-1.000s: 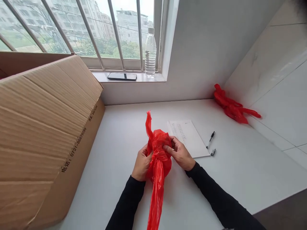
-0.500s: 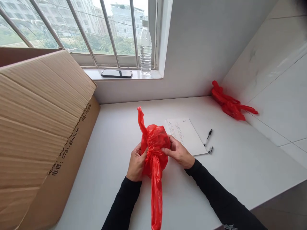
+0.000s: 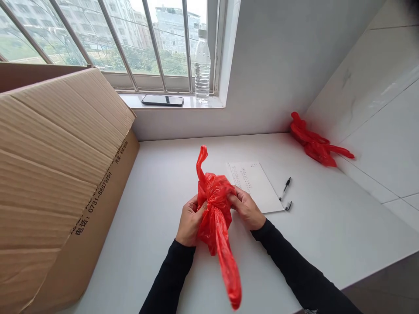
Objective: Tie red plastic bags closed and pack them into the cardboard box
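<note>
Between my two hands is a red plastic bag (image 3: 218, 189), bunched and knotted at its middle. One twisted end of it points up toward the window, and a longer one trails toward me over the table. My left hand (image 3: 190, 221) grips the bag's left side, thumb pressed near the knot. On the right side, my right hand (image 3: 247, 208) is closed on the bag, thumb on top and the other fingers partly hidden behind the plastic. What the bag contains, if anything, is hidden.
A large open cardboard box (image 3: 65, 165) stands at left. Right of the bag lie a printed sheet (image 3: 262, 192), a pen (image 3: 286, 187) and its cap (image 3: 288, 205). Another red bag (image 3: 314, 144) sits in the back corner. A phone (image 3: 163, 100) and water bottle (image 3: 202, 69) are on the windowsill.
The bag has turned slightly in my hands: its long end has swung to the right, and its upper end has shifted right. Both hands keep their grip.
</note>
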Demonstrator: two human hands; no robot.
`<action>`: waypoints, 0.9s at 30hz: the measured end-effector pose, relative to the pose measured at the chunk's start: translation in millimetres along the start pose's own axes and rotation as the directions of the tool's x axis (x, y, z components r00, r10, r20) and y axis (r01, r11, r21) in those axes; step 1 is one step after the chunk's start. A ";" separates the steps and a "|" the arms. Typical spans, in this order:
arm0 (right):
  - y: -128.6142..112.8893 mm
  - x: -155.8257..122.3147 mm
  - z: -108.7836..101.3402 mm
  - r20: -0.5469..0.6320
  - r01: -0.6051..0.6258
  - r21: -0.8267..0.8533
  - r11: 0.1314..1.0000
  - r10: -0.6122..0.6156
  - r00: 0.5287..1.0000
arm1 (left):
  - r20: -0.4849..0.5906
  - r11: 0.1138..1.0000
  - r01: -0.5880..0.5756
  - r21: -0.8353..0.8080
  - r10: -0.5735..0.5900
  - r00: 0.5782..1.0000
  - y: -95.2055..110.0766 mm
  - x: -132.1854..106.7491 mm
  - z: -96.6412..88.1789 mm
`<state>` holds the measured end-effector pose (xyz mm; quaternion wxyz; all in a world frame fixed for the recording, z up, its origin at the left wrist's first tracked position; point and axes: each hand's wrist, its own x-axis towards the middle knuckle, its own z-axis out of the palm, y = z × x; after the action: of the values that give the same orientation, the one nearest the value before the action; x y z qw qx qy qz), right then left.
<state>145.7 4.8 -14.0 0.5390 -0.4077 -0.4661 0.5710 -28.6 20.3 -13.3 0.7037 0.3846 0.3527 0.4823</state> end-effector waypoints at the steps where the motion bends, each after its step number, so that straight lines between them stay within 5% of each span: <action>1: 0.2 -0.4 0.7 0.016 -0.008 0.023 1.000 0.007 1.000 | -0.018 1.000 -0.002 -0.005 0.001 1.000 -0.7 0.4 -1.1; 5: 2.7 -0.7 2.8 0.004 0.000 0.076 0.997 0.000 1.000 | -0.023 1.000 0.000 -0.012 0.000 1.000 2.6 -1.5 -1.0; 12: -0.7 1.7 -3.4 -0.150 0.045 0.264 0.963 -0.006 0.989 | 0.207 0.978 0.198 -0.062 -0.181 0.961 9.0 -11.3 10.1; 20: -6.4 0.9 -1.4 0.029 -0.012 0.094 0.995 0.009 1.000 | 0.047 0.999 0.043 -0.033 -0.042 0.998 0.5 -2.2 3.3; 27: 3.1 3.3 -6.4 -0.037 0.006 0.061 0.998 -0.004 0.999 | 0.012 0.994 0.024 0.109 -0.026 1.000 -6.2 -1.0 3.8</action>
<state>150.9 8.7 -18.4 0.5613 -0.4003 -0.4394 0.5759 -23.0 17.2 -16.9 0.6900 0.4213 0.3783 0.4509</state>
